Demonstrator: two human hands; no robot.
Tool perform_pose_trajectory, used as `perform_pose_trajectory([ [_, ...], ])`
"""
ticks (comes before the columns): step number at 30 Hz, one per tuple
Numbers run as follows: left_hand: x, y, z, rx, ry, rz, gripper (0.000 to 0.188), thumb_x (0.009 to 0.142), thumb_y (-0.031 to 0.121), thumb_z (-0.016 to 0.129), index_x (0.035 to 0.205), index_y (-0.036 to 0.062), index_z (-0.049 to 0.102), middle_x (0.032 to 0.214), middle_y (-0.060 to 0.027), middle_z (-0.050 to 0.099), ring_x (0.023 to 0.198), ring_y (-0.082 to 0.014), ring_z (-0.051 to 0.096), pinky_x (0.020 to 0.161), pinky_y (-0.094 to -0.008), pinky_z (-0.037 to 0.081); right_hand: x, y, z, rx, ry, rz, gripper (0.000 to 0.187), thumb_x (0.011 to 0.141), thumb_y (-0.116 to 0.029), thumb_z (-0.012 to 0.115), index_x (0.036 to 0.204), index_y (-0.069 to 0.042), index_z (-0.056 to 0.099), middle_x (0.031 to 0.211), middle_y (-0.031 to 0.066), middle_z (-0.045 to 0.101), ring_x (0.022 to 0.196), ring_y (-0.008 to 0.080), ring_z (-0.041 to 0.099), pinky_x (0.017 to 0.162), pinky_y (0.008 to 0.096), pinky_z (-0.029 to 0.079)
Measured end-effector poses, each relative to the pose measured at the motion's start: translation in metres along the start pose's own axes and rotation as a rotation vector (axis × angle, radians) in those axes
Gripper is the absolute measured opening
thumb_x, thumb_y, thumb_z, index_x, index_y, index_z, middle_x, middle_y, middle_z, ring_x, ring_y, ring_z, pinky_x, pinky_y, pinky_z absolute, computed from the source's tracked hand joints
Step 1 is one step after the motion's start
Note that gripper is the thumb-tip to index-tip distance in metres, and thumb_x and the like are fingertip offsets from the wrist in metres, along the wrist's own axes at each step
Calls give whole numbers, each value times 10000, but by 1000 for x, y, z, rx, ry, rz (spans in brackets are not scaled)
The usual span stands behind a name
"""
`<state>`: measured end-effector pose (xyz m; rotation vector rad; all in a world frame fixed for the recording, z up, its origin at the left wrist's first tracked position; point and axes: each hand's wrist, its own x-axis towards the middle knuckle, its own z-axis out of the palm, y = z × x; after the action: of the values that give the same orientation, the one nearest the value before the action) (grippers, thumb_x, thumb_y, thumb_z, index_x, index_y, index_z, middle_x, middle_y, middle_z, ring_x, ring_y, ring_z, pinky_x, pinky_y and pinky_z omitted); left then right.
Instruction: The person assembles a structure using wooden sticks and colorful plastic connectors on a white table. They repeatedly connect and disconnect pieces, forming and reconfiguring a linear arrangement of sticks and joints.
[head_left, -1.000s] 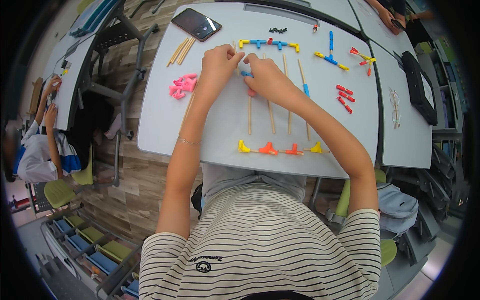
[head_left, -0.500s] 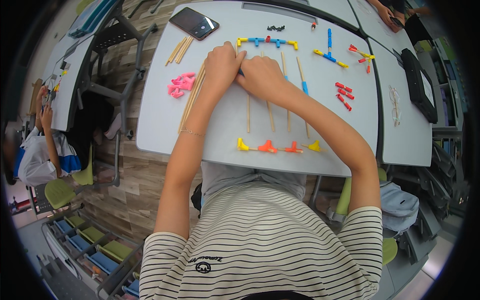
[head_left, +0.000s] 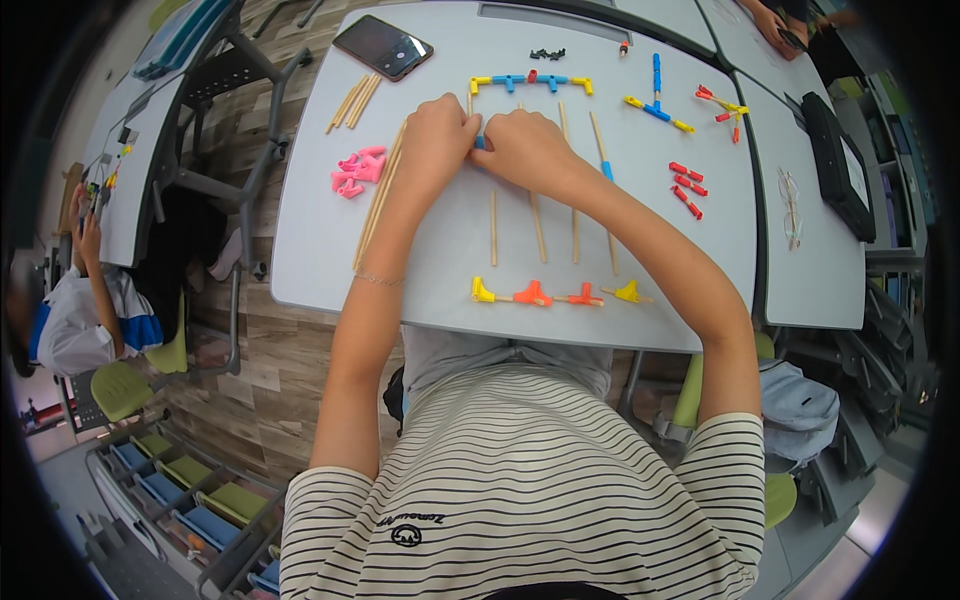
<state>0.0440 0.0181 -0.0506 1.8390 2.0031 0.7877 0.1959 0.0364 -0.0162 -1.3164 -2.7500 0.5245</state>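
Both hands meet over the middle of the white table. My left hand (head_left: 440,140) is closed around the upper part of a wooden stick, whose tip shows just above the fingers. My right hand (head_left: 522,150) pinches a small blue connector (head_left: 480,143) on the same stick; the fingertips are partly hidden. Below the hands the lower part of the wooden stick (head_left: 494,230) shows. To its right lie more sticks, among them one with a blue sleeve (head_left: 607,170). Above the hands is a row of joined yellow, blue and red connectors (head_left: 530,79). Yellow and orange connectors on short sticks (head_left: 533,293) lie nearest me.
Pink connectors (head_left: 358,170), long sticks (head_left: 378,200), short sticks (head_left: 352,102) and a phone (head_left: 384,47) lie left. On the right are red connectors (head_left: 688,190), built pieces (head_left: 658,112), glasses (head_left: 791,210) and a black case (head_left: 838,170). Another person (head_left: 85,320) sits far left.
The hands stay together on the stick and have shifted slightly; the blue connector between them shows a little more. The view has moved slightly, and the table things lie as before.
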Motion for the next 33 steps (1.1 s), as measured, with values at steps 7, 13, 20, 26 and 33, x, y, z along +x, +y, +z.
perform_pose_trajectory([
  [7,0,-6,2,-12,3,33,326,889,297,709,822,-18,663,720,-182,685,675,-304,675,664,-385,537,-2,2,2,6,-17,8,315,854,-352,701,959,-57,741,801,154,727,752,317,710,675,433,568],
  [13,2,-5,1,-34,-8,27,347,896,315,715,808,-17,664,691,-165,673,635,-282,658,631,-376,518,-5,5,1,12,40,-11,332,853,-367,707,891,-39,748,759,152,718,735,309,711,678,423,567],
  [20,1,5,-5,-83,81,15,368,923,340,706,862,-20,664,666,-121,659,607,-227,638,605,-358,504,-7,50,-30,122,140,178,431,849,-407,737,704,-3,705,608,135,657,619,278,683,672,380,559],
  [26,4,-7,1,-61,86,10,354,926,330,702,899,-21,671,685,-120,668,623,-229,643,614,-348,505,-17,28,-19,-16,-97,134,429,783,-407,783,677,0,701,607,122,677,580,240,688,642,336,576],
  [33,3,-7,1,-44,106,41,331,931,318,695,907,-12,676,694,-122,666,621,-217,626,610,-340,498,-11,38,-26,230,-155,263,311,831,-278,700,690,-1,718,611,71,687,548,139,664,591,279,544],
])
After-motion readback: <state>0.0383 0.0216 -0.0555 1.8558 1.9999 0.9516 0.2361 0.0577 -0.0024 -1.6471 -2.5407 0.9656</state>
